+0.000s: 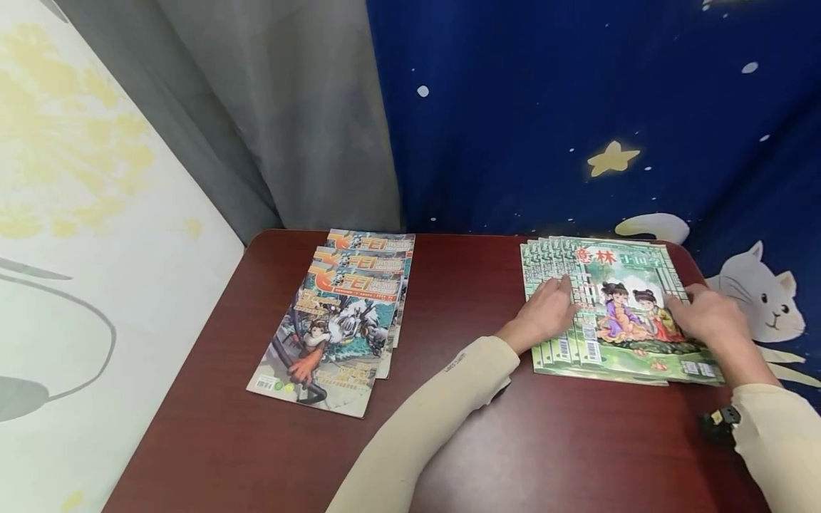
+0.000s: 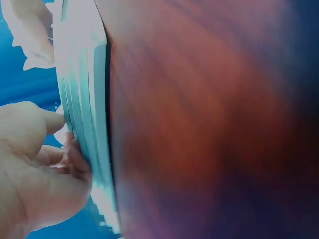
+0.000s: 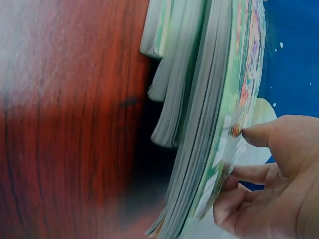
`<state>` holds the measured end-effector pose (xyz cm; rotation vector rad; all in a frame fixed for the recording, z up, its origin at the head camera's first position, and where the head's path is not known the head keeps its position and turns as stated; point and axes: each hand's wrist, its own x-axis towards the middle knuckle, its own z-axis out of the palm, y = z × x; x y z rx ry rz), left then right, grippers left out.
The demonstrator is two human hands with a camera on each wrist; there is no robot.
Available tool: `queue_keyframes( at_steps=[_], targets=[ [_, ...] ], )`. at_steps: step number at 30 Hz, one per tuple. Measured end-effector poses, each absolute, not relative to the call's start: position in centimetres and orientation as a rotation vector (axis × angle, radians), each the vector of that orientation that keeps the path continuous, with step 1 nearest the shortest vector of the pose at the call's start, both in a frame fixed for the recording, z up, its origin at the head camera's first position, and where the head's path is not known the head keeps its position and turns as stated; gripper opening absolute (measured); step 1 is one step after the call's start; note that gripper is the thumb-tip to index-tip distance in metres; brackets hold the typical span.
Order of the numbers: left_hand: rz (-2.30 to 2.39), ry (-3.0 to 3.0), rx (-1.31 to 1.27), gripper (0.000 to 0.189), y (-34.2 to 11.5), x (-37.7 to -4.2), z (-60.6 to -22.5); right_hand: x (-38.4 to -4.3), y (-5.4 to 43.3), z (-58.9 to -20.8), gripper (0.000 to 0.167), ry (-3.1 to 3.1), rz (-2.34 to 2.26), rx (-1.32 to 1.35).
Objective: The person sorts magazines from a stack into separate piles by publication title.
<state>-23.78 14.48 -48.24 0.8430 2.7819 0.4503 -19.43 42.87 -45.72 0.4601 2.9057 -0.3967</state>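
A fanned stack of green-covered magazines (image 1: pixel 631 356) lies on the right of the table, its top cover showing two cartoon children. At its left side my left hand (image 1: pixel 545 313) holds the overlapping spines, thumb and bent fingers against them. The left wrist view shows this hand (image 2: pixel 45 169) from close by, fingertips at the layered edges. My right hand (image 1: pixel 715 317) grips the right edge, thumb on the top cover. In the right wrist view, that hand's (image 3: pixel 279 174) fingers curl at the side of the thick layered pages (image 3: pixel 199 99), partly hidden behind the cover.
Several comic magazines (image 1: pixel 333 342) lie overlapped on the left of the dark red table (image 1: pixel 462 399). Grey curtain (image 1: pixel 308 107) and starry blue curtain (image 1: pixel 513 107) hang along its back edge. A white patterned wall (image 1: pixel 96 249) stands at the left.
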Motion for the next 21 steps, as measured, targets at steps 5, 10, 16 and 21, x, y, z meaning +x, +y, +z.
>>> queue_keyframes(
  at_steps=[5,10,16,21],
  targets=[
    [0.38,2.735,0.839,0.071,14.7,-23.3,-47.3,-19.4,41.6,-45.4,0.083,2.94,-0.361,0.542],
    [0.427,2.686,0.854,0.076,14.6,-22.8,-46.6,-20.0,39.4,-44.5,0.088,3.054,-0.417,0.504],
    [0.526,2.574,0.9,0.077,13.7,-22.8,-45.6,-21.0,36.3,-43.9,0.084,3.189,-0.608,0.341],
    [0.477,2.402,1.09,0.075,11.1,-23.4,-45.2,-21.7,33.6,-43.7,0.097,3.168,-0.721,0.172]
  ],
)
